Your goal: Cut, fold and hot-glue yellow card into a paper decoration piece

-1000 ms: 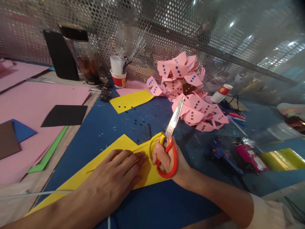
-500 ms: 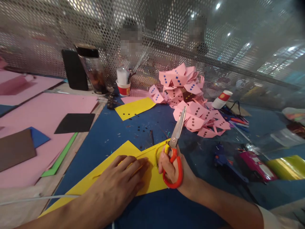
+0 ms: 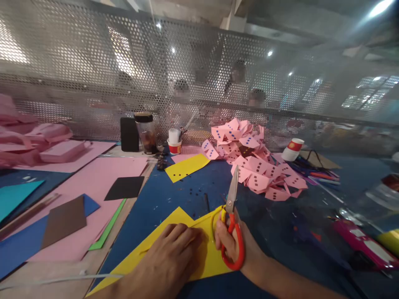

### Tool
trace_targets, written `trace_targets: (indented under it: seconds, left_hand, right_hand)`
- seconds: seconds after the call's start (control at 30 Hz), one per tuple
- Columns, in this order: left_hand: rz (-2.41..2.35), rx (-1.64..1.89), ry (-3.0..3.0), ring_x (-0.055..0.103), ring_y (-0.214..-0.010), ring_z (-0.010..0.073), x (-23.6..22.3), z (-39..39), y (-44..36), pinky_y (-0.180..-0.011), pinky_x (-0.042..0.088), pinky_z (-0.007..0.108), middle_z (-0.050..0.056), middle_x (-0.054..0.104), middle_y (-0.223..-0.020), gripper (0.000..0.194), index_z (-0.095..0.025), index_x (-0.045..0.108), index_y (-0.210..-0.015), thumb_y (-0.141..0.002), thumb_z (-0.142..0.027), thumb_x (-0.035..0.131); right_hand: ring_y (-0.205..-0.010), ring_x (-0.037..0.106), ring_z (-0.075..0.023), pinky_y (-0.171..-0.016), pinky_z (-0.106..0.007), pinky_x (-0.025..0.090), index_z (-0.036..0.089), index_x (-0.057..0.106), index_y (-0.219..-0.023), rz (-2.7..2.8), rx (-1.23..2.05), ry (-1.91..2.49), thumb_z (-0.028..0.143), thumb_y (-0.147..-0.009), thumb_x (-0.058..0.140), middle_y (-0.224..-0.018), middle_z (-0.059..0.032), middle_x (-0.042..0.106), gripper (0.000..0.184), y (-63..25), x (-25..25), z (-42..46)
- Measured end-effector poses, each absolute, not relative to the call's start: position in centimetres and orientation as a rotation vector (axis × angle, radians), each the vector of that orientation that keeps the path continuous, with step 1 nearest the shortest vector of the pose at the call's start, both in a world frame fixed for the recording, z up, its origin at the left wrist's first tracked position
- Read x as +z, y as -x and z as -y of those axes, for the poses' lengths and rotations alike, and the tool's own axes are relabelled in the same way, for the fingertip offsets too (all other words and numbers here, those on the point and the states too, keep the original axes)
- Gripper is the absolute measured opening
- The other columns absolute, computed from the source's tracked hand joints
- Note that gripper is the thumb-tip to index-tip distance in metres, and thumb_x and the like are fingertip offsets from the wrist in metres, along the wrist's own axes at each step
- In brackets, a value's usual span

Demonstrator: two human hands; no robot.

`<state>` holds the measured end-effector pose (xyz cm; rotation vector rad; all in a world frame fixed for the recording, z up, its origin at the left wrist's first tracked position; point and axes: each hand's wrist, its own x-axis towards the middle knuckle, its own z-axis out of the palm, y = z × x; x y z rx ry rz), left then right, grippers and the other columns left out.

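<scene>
My left hand point(image 3: 173, 255) lies palm down on a large yellow paper sheet point(image 3: 212, 265), its fingers stretched out over the surface. Beside it, my right hand point(image 3: 249, 247) grips a pair of scissors point(image 3: 232, 192) with one red and one yellow handle loop. The metal blades point up and away from me, close together. A narrow yellow strip runs along the sheet's upper edge near my fingers. Tiny dark paper squares point(image 3: 191, 192) and a thin dark stick point(image 3: 207, 202) lie on the blue table point(image 3: 156, 198) beyond.
Folded pink paper pieces point(image 3: 258, 172) with dark squares are heaped ahead. A smaller yellow sheet point(image 3: 188, 167), a red-and-white cup point(image 3: 174, 147) and a lidded jar point(image 3: 146, 135) stand or lie left of them. Coloured sheets point(image 3: 65, 220) cover the left side; a magenta object point(image 3: 364, 243) is at right.
The camera view has tilted upward, so the table things appear lower and mostly farther right. Both hands keep nearly the same pose on the yellow sheet and scissors.
</scene>
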<state>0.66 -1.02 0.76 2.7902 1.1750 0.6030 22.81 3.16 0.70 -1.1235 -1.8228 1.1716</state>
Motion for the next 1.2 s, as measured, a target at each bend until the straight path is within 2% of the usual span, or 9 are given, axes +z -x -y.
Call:
trace_targets:
  seconds: [0.13, 0.33, 0.47, 0.57, 0.77, 0.93, 1.07, 1.2]
  left_hand:
    - [-1.158, 0.617, -2.767, 0.06, -0.096, 0.0246, 0.8, 1.1, -0.6, -0.087, 0.049, 0.042, 0.008, 0.068, -0.116, 0.031, -0.018, 0.057, -0.13, -0.099, -0.014, 0.051]
    - [-1.166, 0.608, -2.725, 0.06, -0.1, 0.0243, 0.9, 1.1, -0.6, -0.088, 0.05, 0.043, 0.008, 0.066, -0.124, 0.025, -0.02, 0.059, -0.124, -0.101, -0.014, 0.05]
    - [-1.166, 0.617, -2.732, 0.059, -0.109, 0.0263, 0.9, 1.0, -0.6, -0.098, 0.048, 0.047, 0.008, 0.067, -0.123, 0.031, -0.019, 0.056, -0.13, -0.101, -0.014, 0.05]
    - [-1.167, 0.596, -2.73, 0.057, -0.116, 0.0263, 0.7, 0.9, -0.4, -0.103, 0.047, 0.046, 0.009, 0.065, -0.127, 0.033, -0.019, 0.053, -0.134, -0.101, -0.016, 0.051]
    - [-1.188, 0.559, -2.739, 0.061, -0.112, 0.0276, 0.2, 0.9, -0.2, -0.097, 0.053, 0.047, 0.011, 0.067, -0.123, 0.029, -0.018, 0.056, -0.13, -0.102, -0.018, 0.049]
    - [-1.18, 0.59, -2.757, 0.061, -0.115, 0.0278, -0.1, 0.9, 0.0, -0.1, 0.053, 0.046, 0.012, 0.067, -0.125, 0.03, -0.016, 0.056, -0.132, -0.103, -0.019, 0.047]
    - [-1.169, 0.65, -2.789, 0.062, -0.113, 0.0278, -0.2, 0.8, 0.2, -0.099, 0.053, 0.046, 0.012, 0.069, -0.122, 0.028, -0.014, 0.058, -0.128, -0.102, -0.02, 0.05]
    - [-1.119, 0.723, -2.822, 0.063, -0.112, 0.0264, 0.0, 0.6, 0.1, -0.099, 0.051, 0.045, 0.009, 0.071, -0.119, 0.025, -0.015, 0.061, -0.123, -0.104, -0.021, 0.047]
  right_hand:
    - [-0.057, 0.063, -0.017, -0.055, -0.029, 0.052, 0.025, 0.047, -0.089, 1.82, 1.179, 1.108, 0.047, -0.105, 0.044, -0.067, -0.0006, 0.063, 0.028, -22.8, 0.7, -3.2]
    - [-0.058, 0.063, -0.0165, -0.056, -0.029, 0.052, 0.024, 0.048, -0.079, 1.829, 1.166, 1.146, 0.048, -0.105, 0.043, -0.066, -0.0014, 0.06, 0.036, -23.0, 0.6, -3.1]
    - [-0.06, 0.062, -0.0155, -0.057, -0.027, 0.052, 0.023, 0.049, -0.075, 1.841, 1.155, 1.164, 0.048, -0.106, 0.042, -0.065, -0.0008, 0.058, 0.04, -23.0, 0.6, -3.1]
    - [-0.062, 0.063, -0.0145, -0.061, -0.026, 0.053, 0.022, 0.049, -0.074, 1.849, 1.157, 1.162, 0.048, -0.107, 0.039, -0.066, -0.0011, 0.059, 0.043, -23.0, 0.7, -3.1]
    - [-0.062, 0.063, -0.0143, -0.06, -0.026, 0.054, 0.022, 0.05, -0.071, 1.853, 1.148, 1.203, 0.05, -0.107, 0.038, -0.068, -0.0028, 0.062, 0.047, -23.0, 1.2, -3.0]
    - [-0.06, 0.061, -0.0132, -0.059, -0.025, 0.053, 0.021, 0.05, -0.068, 1.834, 1.172, 1.171, 0.05, -0.106, 0.041, -0.065, -0.0011, 0.06, 0.049, -23.0, 1.3, -3.0]
    - [-0.051, 0.054, -0.0096, -0.053, -0.023, 0.049, 0.021, 0.051, -0.076, 1.735, 1.218, 1.179, 0.051, -0.105, 0.044, -0.065, 0.0012, 0.06, 0.043, -22.8, 2.0, -2.9]
    - [-0.044, 0.045, -0.0065, -0.044, -0.02, 0.041, 0.02, 0.051, -0.074, 1.668, 1.291, 1.185, 0.054, -0.105, 0.044, -0.065, 0.002, 0.058, 0.046, -22.1, 2.7, -2.9]
